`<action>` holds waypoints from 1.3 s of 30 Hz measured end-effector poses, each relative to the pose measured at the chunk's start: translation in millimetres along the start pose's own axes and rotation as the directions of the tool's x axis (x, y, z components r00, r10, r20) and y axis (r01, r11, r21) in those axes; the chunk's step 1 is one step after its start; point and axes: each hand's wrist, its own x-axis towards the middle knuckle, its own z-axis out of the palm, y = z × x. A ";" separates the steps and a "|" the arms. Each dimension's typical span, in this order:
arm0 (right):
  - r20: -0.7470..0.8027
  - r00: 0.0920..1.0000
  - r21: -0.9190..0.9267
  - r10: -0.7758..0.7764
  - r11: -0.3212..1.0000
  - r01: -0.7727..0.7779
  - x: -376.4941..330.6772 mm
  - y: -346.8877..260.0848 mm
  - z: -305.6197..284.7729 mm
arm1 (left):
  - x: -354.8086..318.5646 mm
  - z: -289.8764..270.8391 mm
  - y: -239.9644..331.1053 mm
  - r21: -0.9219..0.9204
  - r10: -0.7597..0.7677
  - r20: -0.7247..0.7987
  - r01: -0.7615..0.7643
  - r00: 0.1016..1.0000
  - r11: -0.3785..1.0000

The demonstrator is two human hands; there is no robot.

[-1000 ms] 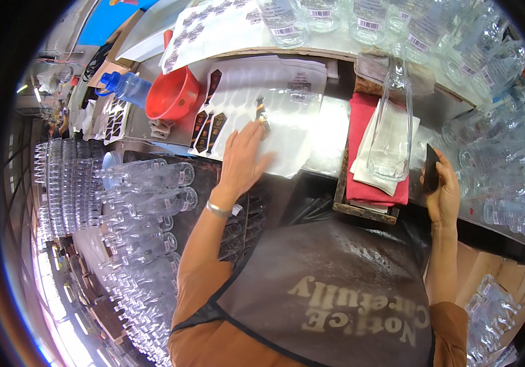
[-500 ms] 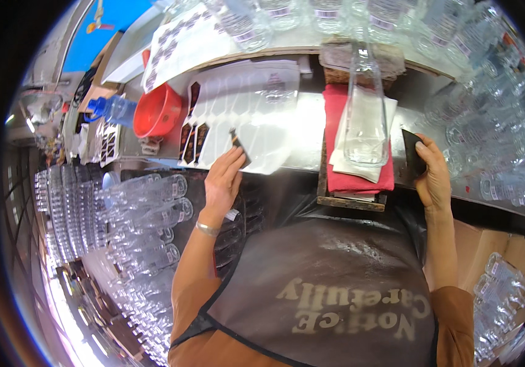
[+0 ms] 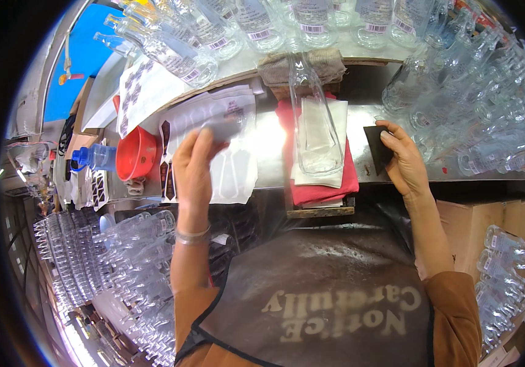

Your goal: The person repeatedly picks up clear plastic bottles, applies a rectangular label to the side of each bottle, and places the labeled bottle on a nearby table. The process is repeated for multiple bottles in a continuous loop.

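My left hand (image 3: 193,162) is raised over a white backing sheet (image 3: 233,174), its thumb and fingers closed on a dark label (image 3: 223,129), blurred by motion. Several dark, tie-shaped labels (image 3: 166,174) remain at the sheet's left edge; pale outlines mark the rest. In my right hand (image 3: 406,160) is a thin, dark flat scraper (image 3: 374,147), held upright above the metal bench. Between the hands a clear glass bottle (image 3: 320,134) lies with its base toward me, on a folded white cloth (image 3: 316,177) over a red cloth (image 3: 323,197). Its neck rests on a grey towel pad (image 3: 330,66).
Clear bottles (image 3: 256,24) with printed backs stand along the raised shelf. More bottles (image 3: 452,116) crowd the bench's right side. A red bowl (image 3: 135,153) and a blue-capped jug (image 3: 98,157) are at left. Crated bottles (image 3: 134,257) fill the lower left; cardboard boxes (image 3: 483,229) stand lower right.
My left hand has lifted the dark label off the sheet, moving up and left. My right hand still holds the scraper. The whole view has shifted, so the bench appears further left.
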 end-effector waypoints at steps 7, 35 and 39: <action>0.048 0.999 -0.033 0.017 0.999 -0.015 1.7 -7.3 14.3 | 14.4 100.7 20.6 0.541 0.578 0.507 -0.758 0.640 0.364; 0.280 0.952 -0.706 -0.123 0.646 0.291 45.4 -17.8 87.2 | 9.9 106.8 -13.1 0.482 0.294 0.353 -0.442 0.888 0.757; 0.268 0.957 -0.698 -0.108 0.663 0.270 46.7 -19.6 88.8 | 17.1 108.4 -8.6 0.524 0.289 0.354 -0.445 0.890 0.726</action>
